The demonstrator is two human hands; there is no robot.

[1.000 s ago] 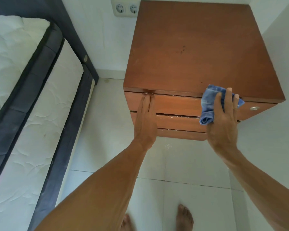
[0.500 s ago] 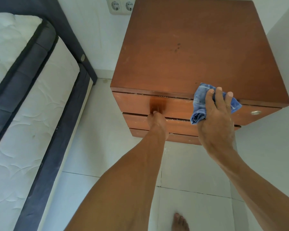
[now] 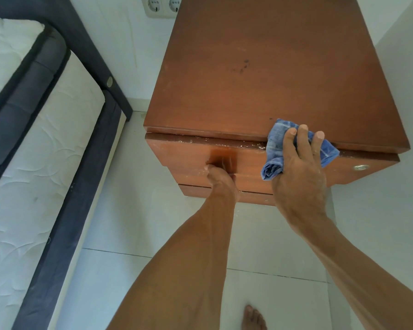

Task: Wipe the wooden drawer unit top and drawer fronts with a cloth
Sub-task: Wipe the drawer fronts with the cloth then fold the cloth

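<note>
The drawer unit is standing on the tiled floor in a corner, its back against the wall. The blue cloth is lying over the unit's front edge, right of the middle, draped from the top down onto the top drawer front. The right hand is pressing it there with fingers spread flat, holding the cloth against the wood. The left hand is reaching under the lower edge of the top drawer, left of the cloth; its fingers are hidden and blurred, so I cannot tell whether they are curled in a grip or just resting.

Judging from this, the work is partway along at most. The unit's top is showing a small cluster of dark marks near its middle, well behind the cloth, and pale specks and crumbs are sitting along the gap under the top panel, left of the cloth. The lower drawer fronts are also carrying light flecks. So the front edge seems to be the step in hand, with the rest of the top and the drawers probably left to do.

To the unit's left a bed with a white mattress and dark frame is standing, and a double socket is sitting on the wall behind. A bare foot is showing on the floor in front of the unit.
</note>
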